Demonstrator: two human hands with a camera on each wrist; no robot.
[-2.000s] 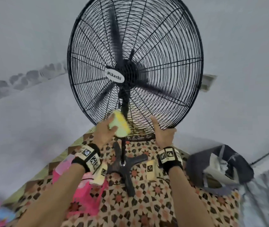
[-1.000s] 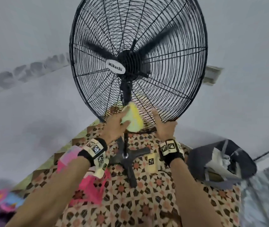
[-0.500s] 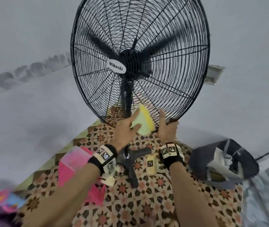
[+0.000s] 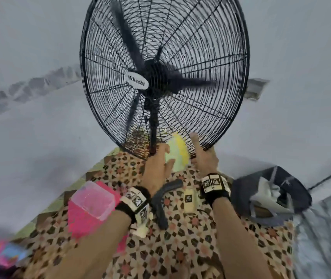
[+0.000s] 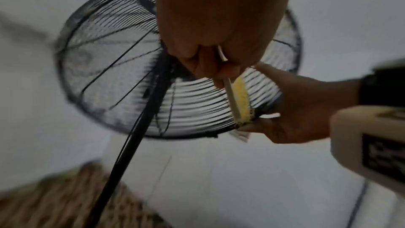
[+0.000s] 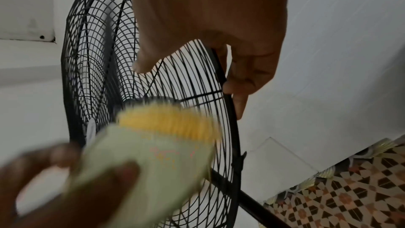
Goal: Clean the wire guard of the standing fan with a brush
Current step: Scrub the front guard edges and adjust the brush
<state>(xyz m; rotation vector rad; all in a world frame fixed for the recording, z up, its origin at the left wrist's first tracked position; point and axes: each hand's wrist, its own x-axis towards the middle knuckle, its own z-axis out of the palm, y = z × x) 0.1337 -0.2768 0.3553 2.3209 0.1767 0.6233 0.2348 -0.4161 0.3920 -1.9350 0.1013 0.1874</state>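
Left hand (image 4: pixel 158 168) holds brush (image 4: pixel 177 154) against wire guard (image 4: pixel 211 57).

A patterned floor mat (image 4: pixel 180 256) in brown, orange and cream fills the lower centre. A pink container (image 4: pixel 91 206) with a clear lid sits lower left. A dark bag (image 4: pixel 271 195) lies at right, against grey walls (image 4: pixel 29 127).

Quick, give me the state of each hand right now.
Left hand: closed, holding the brush.
Right hand: closed on the guard rim, thumb up.
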